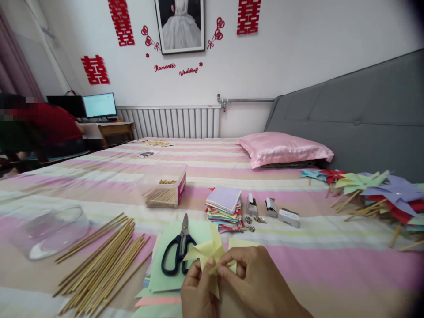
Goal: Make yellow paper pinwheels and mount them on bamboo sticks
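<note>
A pale yellow paper pinwheel [206, 250] is held between my two hands, low in the middle of the head view. My left hand [198, 289] pinches it from the left, thumb on its front near the centre. From the right, my right hand [251, 276] has thumb and forefinger pressed together at the pinwheel's middle; anything tiny between those fingertips is hidden. Just left of the pinwheel, dark-handled scissors [180, 247] lie on a stack of pale green paper [167, 282]. Behind my right hand shows a piece of yellow paper [241, 243].
Wooden sticks [102, 265] lie at left near a clear plastic tub [56, 229]. Beyond are a box of toothpick-like sticks [164, 190], stacked coloured squares [225, 201], small boxes [270, 206] and metal pins [251, 221]. Finished pinwheels [391, 190] lie right. A person [49, 128] sits far left.
</note>
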Demonstrator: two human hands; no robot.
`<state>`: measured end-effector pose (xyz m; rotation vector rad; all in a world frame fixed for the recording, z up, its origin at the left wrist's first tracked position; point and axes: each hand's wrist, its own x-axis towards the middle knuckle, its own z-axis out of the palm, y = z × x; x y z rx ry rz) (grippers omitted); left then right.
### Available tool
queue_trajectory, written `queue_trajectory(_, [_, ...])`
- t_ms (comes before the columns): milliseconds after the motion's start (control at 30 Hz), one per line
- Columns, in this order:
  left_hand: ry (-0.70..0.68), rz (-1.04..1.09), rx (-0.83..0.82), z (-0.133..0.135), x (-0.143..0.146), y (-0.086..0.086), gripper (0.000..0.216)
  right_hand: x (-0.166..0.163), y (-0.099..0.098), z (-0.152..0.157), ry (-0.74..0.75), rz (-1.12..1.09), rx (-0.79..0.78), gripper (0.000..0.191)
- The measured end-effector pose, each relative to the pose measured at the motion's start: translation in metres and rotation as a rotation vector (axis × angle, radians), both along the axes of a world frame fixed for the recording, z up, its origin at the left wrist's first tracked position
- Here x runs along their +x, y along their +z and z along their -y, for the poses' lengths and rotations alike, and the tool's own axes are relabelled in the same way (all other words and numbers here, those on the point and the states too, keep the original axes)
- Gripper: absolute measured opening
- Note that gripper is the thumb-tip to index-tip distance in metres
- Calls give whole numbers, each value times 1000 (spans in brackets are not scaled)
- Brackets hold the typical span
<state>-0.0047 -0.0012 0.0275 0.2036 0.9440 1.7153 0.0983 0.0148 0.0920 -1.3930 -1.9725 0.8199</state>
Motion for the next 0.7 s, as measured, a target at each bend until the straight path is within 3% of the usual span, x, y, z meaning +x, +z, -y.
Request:
queue_trajectory(300, [-15,8,3,1,1,-1,28,-1,1,3,13,-76,8,20])
queue_trajectory(700, [-29,33,-9,0,0,0,23,1,-7,-6,-62,7,-25,17])
